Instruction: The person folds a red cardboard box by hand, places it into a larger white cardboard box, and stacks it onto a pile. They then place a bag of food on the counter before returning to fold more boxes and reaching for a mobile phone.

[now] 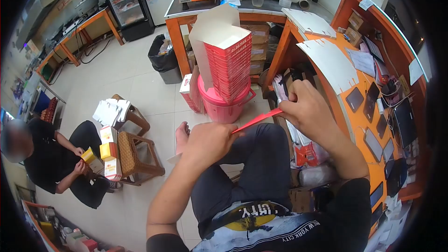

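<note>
Printed dark shirt (261, 226) lies nearest the camera, at 6 o'clock; clock positions take the red card (258, 119) as the dial centre. Red card is seen nearly edge-on and spans both hands in front of the wearer's knees. Left hand (205, 144), at 8 o'clock, is closed around the near end. Right hand (302, 105), between 2 and 3 o'clock, pinches the far end between thumb and curled fingers. A pale flap (174, 158) shows below the left hand; whether it joins the red card cannot be told.

At 11 o'clock, a tall stack of nested red boxes (228, 70) stands on a pink bucket (221, 113). Between 8 and 9 o'clock, beyond a wicker stool (129, 158), a seated co-worker (49, 151) holds a yellow box (87, 155) in both hands. Between 2 and 3 o'clock, phones (354, 99) lie on an orange table (355, 83).
</note>
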Available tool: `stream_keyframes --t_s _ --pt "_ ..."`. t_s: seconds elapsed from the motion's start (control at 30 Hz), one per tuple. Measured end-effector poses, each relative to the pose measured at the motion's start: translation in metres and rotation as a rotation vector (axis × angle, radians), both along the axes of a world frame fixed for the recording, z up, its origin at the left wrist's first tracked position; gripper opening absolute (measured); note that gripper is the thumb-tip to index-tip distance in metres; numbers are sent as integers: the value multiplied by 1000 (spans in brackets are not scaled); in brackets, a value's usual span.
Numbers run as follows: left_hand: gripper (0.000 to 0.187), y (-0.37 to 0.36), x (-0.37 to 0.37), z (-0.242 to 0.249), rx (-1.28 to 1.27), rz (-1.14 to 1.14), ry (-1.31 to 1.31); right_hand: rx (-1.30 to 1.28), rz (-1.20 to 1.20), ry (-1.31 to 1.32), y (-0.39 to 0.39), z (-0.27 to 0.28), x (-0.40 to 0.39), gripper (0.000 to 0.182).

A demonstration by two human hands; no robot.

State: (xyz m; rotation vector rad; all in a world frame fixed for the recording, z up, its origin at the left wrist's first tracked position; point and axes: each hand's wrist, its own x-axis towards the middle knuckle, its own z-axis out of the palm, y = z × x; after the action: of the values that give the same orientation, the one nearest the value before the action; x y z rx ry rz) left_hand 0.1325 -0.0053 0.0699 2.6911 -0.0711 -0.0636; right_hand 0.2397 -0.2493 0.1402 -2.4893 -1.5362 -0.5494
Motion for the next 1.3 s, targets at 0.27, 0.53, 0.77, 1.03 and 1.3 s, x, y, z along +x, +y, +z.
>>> stream_keyframes --t_s 0.27,0.53,0.77,1.03,1.3 --pt "61 6 -49 -15 -276 -67 -90 307 164 -173 16 -27 -26 33" --pt "35 -8 -68 -45 -1289 -7 365 788 237 1033 16 -81 -34 61" --pt "33 -62 -69 -87 -1595 72 230 374 202 827 13 -49 -15 64" --pt "34 -97 -76 -138 -1939 -18 288 378 286 975 2 -52 -29 33" --pt "43 -102 -92 -123 -2021 21 234 -71 350 449 31 -21 -61 27"
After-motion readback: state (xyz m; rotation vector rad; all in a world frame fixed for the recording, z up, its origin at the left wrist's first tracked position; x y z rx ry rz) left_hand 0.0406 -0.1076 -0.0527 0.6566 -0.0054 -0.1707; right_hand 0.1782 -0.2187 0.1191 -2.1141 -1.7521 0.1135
